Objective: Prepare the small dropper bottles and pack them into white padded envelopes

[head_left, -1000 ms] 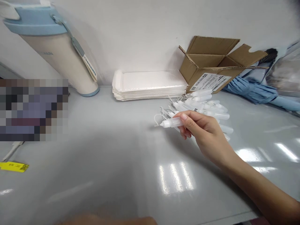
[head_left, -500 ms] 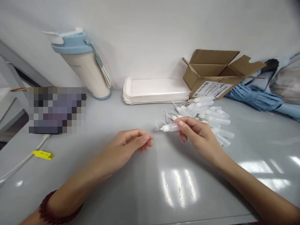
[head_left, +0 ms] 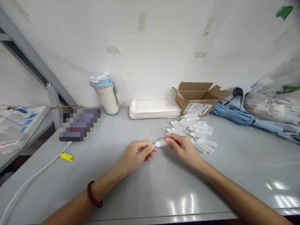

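Note:
My right hand (head_left: 181, 147) pinches a small translucent squeeze dropper bottle (head_left: 161, 143) by its body, holding it above the table with the nozzle pointing left. A thin tether loops up from the bottle's neck. At the nozzle end, my left hand (head_left: 142, 151) is closed, thumb against fingers, and meets the tip; the tiny cap there is too small to make out clearly. Just behind my right hand lies a loose pile of similar dropper bottles (head_left: 200, 132), their thin tethers sticking out to the left.
A stack of white padded envelopes (head_left: 156, 107) lies by the wall, beside an open cardboard box (head_left: 197, 100). Farther right are a folded blue umbrella (head_left: 234, 114) and a plastic bag (head_left: 274, 103). On the left stand a tumbler (head_left: 106, 98) and a blurred-out device (head_left: 79, 125) with a white cable (head_left: 35, 175).
My hands have come together: the bottle's nozzle now reaches my left fingertips, where a gap was before. The head view has pulled back and tilted up, showing more wall.

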Tool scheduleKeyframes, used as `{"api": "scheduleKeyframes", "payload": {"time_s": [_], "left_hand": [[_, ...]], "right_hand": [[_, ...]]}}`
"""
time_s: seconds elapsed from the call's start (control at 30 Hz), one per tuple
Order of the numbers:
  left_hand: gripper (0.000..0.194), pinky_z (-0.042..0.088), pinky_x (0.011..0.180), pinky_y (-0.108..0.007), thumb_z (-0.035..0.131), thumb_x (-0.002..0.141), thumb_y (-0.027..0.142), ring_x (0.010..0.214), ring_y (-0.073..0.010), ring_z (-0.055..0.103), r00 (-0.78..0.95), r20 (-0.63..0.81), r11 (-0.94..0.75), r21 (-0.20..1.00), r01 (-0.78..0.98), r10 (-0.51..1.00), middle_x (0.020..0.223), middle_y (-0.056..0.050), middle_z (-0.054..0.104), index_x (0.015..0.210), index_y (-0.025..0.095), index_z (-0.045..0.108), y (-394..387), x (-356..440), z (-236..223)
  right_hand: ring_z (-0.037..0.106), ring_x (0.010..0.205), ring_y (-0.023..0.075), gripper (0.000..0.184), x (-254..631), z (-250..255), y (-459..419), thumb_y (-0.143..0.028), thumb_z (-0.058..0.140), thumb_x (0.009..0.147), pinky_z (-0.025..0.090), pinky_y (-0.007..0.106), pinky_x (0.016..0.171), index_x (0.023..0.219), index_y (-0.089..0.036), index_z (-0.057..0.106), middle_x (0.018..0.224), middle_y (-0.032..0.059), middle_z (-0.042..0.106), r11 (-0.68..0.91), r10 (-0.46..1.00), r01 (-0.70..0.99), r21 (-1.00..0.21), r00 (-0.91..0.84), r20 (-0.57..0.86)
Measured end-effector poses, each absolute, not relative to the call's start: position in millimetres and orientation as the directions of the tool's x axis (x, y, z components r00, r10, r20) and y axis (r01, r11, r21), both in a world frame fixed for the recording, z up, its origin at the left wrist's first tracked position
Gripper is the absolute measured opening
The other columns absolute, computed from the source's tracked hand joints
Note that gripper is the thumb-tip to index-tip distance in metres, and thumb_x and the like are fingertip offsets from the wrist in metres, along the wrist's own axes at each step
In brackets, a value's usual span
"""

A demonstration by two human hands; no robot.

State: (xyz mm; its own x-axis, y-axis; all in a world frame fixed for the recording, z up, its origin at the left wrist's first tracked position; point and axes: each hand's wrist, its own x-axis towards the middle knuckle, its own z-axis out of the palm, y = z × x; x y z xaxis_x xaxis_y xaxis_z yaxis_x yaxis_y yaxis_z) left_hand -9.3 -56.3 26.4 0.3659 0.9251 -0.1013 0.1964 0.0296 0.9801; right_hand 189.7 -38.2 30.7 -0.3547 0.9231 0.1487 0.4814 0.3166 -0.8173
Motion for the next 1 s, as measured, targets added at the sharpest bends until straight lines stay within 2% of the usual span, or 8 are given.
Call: {"api": "scheduleKeyframes", "payload": {"time_s": [0.13,0.23,0.3,0.4,0.5,0.77,1.0], "left_hand": [[0.027,0.041,0.056,-0.023,0.050,0.083,0.034,0.055,-0.0101,0.050,0.374,-0.102,0.025,0.979,0.203,0.922,0.061,0.001,0.055,0.073,0.013,0.064,-52,-13,23],[0.027,0.041,0.057,-0.024,0.052,0.081,0.036,0.056,-0.0105,0.050,0.361,-0.071,-0.008,0.977,0.214,0.930,0.061,0.000,0.056,0.075,0.013,0.065,-40,-22,21],[0.027,0.041,0.056,-0.024,0.054,0.079,0.036,0.055,-0.0104,0.049,0.294,-0.047,-0.017,0.977,0.213,0.955,0.060,0.000,0.056,0.073,0.013,0.066,-31,-30,21],[0.028,0.039,0.052,-0.023,0.058,0.075,0.039,0.054,-0.0103,0.048,0.088,-0.021,0.005,0.983,0.183,0.996,0.061,0.000,0.056,0.075,0.012,0.067,-20,-44,20],[0.032,0.036,0.050,-0.023,0.060,0.073,0.041,0.054,-0.0104,0.047,-0.056,-0.031,0.038,0.990,0.138,0.998,0.063,-0.001,0.054,0.079,0.011,0.066,-12,-56,18],[0.037,0.036,0.050,-0.023,0.061,0.074,0.045,0.055,-0.0099,0.046,-0.018,-0.105,0.106,0.991,0.081,0.994,0.065,0.000,0.052,0.086,0.010,0.065,-4,-66,17],[0.037,0.038,0.051,-0.022,0.059,0.077,0.044,0.056,-0.0089,0.047,0.039,-0.173,0.167,0.979,0.112,0.984,0.067,-0.001,0.053,0.089,0.008,0.065,-1,-66,20]], "right_hand": [[0.037,0.049,0.0087,0.030,188,29,-39,-0.037,0.042,0.090,0.029,0.022,0.047,0.081,-0.016,0.061,0.055,-0.0047,0.041,0.336,0.907,0.455,-0.825,-0.393,0.153],[0.040,0.052,0.0099,0.030,190,28,-36,-0.038,0.041,0.090,0.032,0.022,0.050,0.086,-0.016,0.061,0.057,-0.0038,0.045,0.390,0.894,0.492,-0.778,-0.403,0.194],[0.041,0.052,0.0105,0.030,195,28,-30,-0.038,0.040,0.090,0.033,0.023,0.052,0.087,-0.017,0.060,0.058,-0.0031,0.048,0.424,0.896,0.550,-0.719,-0.371,0.244],[0.043,0.052,0.0111,0.027,205,27,-18,-0.037,0.043,0.089,0.033,0.024,0.052,0.084,-0.017,0.060,0.060,-0.0016,0.052,0.434,0.901,0.654,-0.619,-0.298,0.317],[0.047,0.056,0.0123,0.022,214,27,-8,-0.033,0.048,0.086,0.035,0.025,0.055,0.082,-0.017,0.062,0.069,0.0017,0.058,0.449,0.882,0.747,-0.491,-0.283,0.376],[0.056,0.063,0.0144,0.019,212,26,-12,-0.028,0.049,0.086,0.035,0.025,0.054,0.080,-0.018,0.063,0.077,0.0032,0.065,0.403,0.908,0.859,-0.317,-0.330,0.259],[0.058,0.083,0.0227,0.012,209,21,-17,-0.027,0.057,0.084,0.039,0.027,0.053,0.086,-0.018,0.065,0.086,0.0066,0.065,0.437,0.875,0.890,-0.129,-0.388,0.290]]}}
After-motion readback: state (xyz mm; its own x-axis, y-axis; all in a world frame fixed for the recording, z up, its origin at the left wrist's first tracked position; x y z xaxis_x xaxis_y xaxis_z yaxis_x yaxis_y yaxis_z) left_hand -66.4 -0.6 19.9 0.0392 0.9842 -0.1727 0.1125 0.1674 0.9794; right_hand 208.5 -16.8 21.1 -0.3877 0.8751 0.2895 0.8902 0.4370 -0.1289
